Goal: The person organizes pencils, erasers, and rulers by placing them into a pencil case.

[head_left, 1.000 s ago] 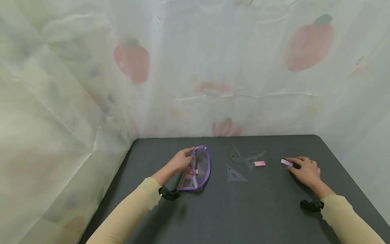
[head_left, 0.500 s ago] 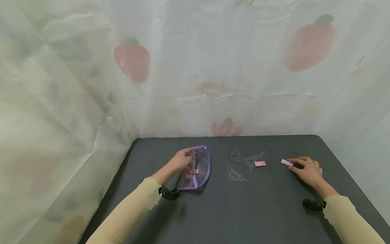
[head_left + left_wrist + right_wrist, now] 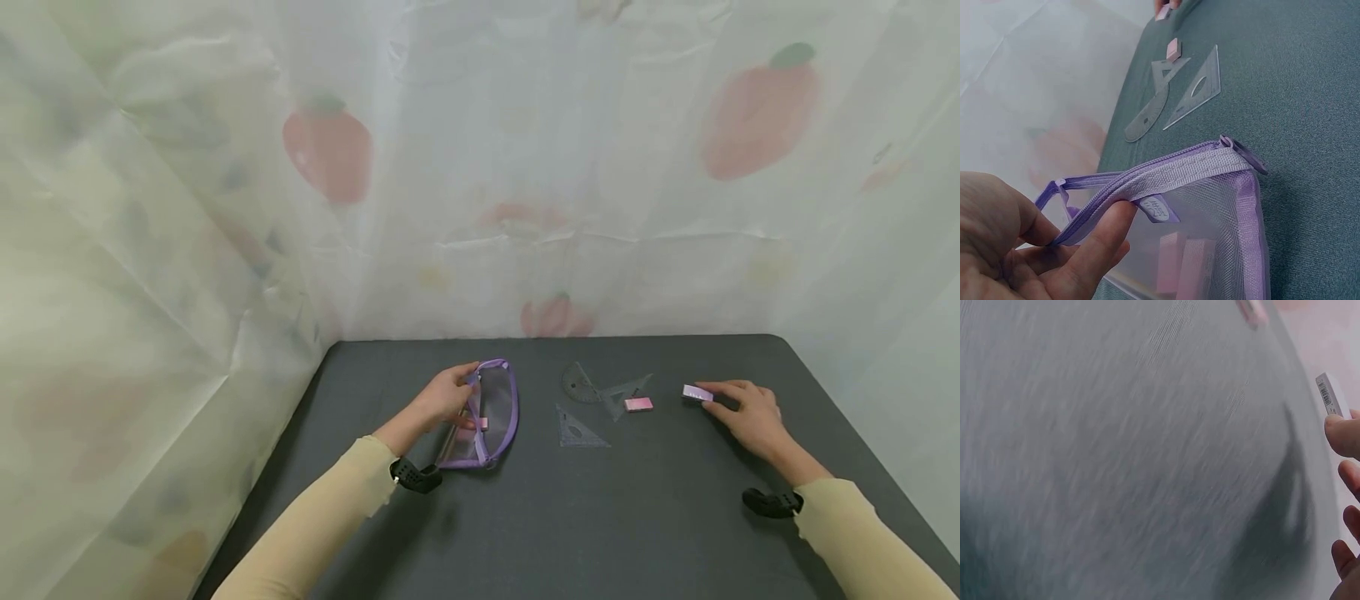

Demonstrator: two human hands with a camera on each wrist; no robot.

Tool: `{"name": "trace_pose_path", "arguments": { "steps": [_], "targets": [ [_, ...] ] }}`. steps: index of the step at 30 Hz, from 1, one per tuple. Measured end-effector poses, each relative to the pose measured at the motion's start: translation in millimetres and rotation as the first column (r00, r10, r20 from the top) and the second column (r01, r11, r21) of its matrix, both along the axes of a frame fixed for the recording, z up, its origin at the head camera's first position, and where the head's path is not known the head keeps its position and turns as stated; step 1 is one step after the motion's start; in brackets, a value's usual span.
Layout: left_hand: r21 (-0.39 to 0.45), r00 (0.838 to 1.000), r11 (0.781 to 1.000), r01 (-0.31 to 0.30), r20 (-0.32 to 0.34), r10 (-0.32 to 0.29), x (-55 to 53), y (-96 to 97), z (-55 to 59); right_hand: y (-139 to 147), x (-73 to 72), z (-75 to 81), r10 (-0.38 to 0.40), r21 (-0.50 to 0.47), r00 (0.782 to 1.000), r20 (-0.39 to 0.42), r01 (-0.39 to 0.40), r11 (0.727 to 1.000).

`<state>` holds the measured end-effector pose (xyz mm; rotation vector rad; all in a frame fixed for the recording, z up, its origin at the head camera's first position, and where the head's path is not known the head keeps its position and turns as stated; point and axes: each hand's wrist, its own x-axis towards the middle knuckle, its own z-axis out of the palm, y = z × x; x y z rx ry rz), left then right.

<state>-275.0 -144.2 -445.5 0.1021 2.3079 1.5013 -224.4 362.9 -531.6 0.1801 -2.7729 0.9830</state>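
Observation:
My left hand [image 3: 442, 396] grips the opened zip edge of a see-through mesh pencil case [image 3: 512, 417] with purple trim, thumb on the near side. Through the mesh in the left wrist view, two pink block-shaped erasers [image 3: 1170, 259] stand side by side inside. Over at the right, my right hand [image 3: 753, 421] pinches a pale purple-and-white eraser [image 3: 697, 392] between thumb and fingers. A barcode shows on the side of this eraser [image 3: 1327, 394] in the right wrist view, where its shadow falls on the table apart from the hand.
Between the hands lie a clear protractor [image 3: 577, 385], a clear set square [image 3: 617, 402] touching or overlapping it, and another set square [image 3: 576, 433] nearer me. A pink eraser [image 3: 638, 405] is beside them. A fruit-print curtain [image 3: 450, 275] hangs behind the dark table [image 3: 600, 525].
The right hand has picked the purple-and-white eraser up from the table and shifted slightly left with it. My left hand and the pencil case stay in place.

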Motion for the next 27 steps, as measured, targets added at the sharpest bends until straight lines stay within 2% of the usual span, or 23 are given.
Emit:
{"name": "trace_pose_path", "arguments": {
  "steps": [6,12,19,27],
  "targets": [
    [-0.003,1.000,1.000,-0.002,-0.002,0.002,-1.4,1.1,-2.0,-22.0,-7.3,21.0,0.065,-0.038,0.996,-0.065,-0.068,0.997],
    [0.000,1.000,1.000,-0.006,0.007,0.006,-2.8,1.5,-3.5,-57.4,-15.9,38.1,0.172,-0.037,0.976,-0.132,-0.178,0.983],
    [0.010,1.000,1.000,-0.007,0.022,0.006,-3.5,2.6,-3.6,-102.6,-25.0,44.1,0.283,-0.046,0.947,-0.151,-0.292,0.955],
    [-0.008,1.000,1.000,-0.007,0.004,0.007,-2.4,3.2,-3.9,-156.2,-31.3,43.7,0.361,-0.068,0.923,-0.137,-0.372,0.926]
  ]
}}
